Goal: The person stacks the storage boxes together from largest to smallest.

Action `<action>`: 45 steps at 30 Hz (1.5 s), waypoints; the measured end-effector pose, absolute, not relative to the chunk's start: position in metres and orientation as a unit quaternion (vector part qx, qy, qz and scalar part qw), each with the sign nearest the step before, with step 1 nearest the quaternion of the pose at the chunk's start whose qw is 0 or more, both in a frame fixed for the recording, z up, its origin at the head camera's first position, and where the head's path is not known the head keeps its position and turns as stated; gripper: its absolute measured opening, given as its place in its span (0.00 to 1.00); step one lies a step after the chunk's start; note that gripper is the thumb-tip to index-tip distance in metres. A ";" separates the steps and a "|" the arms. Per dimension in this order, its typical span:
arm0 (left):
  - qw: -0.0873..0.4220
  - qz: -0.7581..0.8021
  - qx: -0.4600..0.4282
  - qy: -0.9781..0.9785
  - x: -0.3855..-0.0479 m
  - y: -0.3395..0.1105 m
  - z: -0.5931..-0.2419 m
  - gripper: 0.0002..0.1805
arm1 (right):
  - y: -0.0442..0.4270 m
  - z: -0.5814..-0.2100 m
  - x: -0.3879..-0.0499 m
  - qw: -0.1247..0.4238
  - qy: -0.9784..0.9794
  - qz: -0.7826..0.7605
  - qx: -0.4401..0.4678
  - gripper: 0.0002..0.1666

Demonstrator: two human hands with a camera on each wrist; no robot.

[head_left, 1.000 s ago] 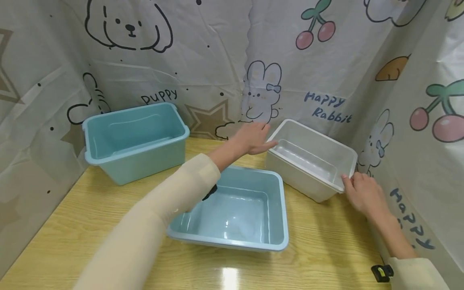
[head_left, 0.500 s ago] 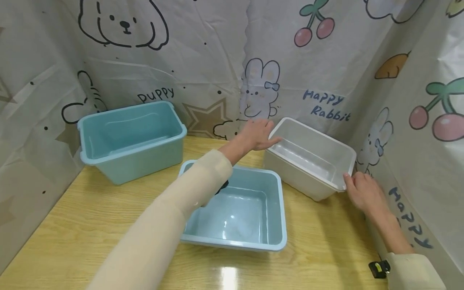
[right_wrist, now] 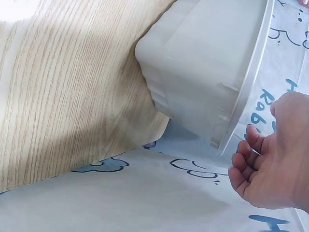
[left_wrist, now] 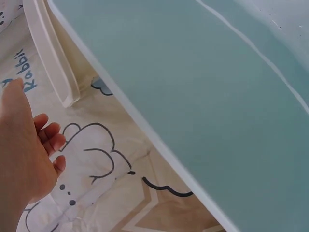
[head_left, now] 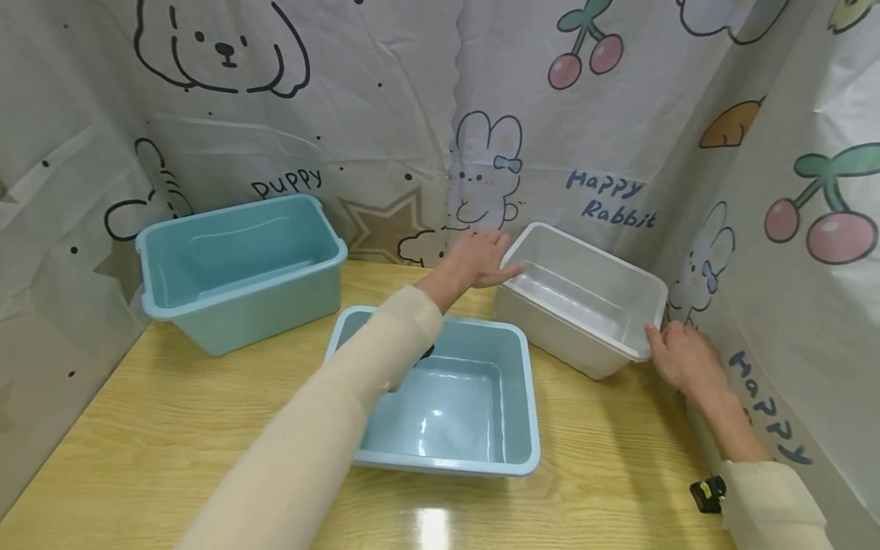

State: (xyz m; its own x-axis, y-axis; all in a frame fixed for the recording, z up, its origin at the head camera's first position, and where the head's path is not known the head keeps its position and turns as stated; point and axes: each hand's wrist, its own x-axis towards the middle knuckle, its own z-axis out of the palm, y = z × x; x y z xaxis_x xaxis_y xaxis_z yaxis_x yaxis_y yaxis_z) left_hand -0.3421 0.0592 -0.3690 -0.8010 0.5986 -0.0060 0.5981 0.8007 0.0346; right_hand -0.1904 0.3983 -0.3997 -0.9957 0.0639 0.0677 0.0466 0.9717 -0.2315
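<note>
In the head view my left hand (head_left: 476,260) hovers at the left end of a pale grey-white plastic bin (head_left: 557,328), thumb stretched out over its rim and fingers extended. The left wrist view shows a gap between that hand (left_wrist: 31,150) and the bin's rim (left_wrist: 53,63). Beside the bin's right front corner is my right hand (head_left: 687,363), its thumb by the rim. Seen from the right wrist, the right hand (right_wrist: 275,154) has loosely curled fingers, apart from the bin (right_wrist: 203,63). Neither hand visibly holds anything.
A light blue basin (head_left: 440,464) stands in the middle of the wooden table (head_left: 584,489), partly hidden under my left sleeve. At the back left is a teal bin (head_left: 254,309). Printed cloth (head_left: 385,122) hangs behind and on both sides.
The left forearm has shifted right across the blue basin, and the left hand has moved slightly. The whole head view drifts a little left. The bins appear to stay in place.
</note>
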 end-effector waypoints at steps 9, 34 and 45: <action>0.012 -0.001 0.309 0.951 -0.346 0.066 -0.381 0.43 | 0.403 -0.402 -0.191 0.001 -0.993 0.105 -0.055 0.36; 0.007 -0.061 0.300 0.952 -0.365 0.086 -0.392 0.41 | 0.410 -0.411 -0.200 -0.057 -0.991 0.114 -0.037 0.38; -0.002 -0.065 0.289 0.955 -0.370 0.083 -0.396 0.39 | 0.406 -0.408 -0.202 -0.062 -0.990 0.120 -0.045 0.42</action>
State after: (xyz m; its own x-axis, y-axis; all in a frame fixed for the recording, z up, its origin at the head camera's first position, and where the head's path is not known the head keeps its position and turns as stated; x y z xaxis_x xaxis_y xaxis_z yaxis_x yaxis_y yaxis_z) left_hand -0.3699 0.0829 -0.3957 -0.8334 0.5516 -0.0344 0.5513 0.8250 -0.1243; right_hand -0.2018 0.4060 -0.4081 -0.9883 0.0735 -0.1340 0.1033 0.9673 -0.2316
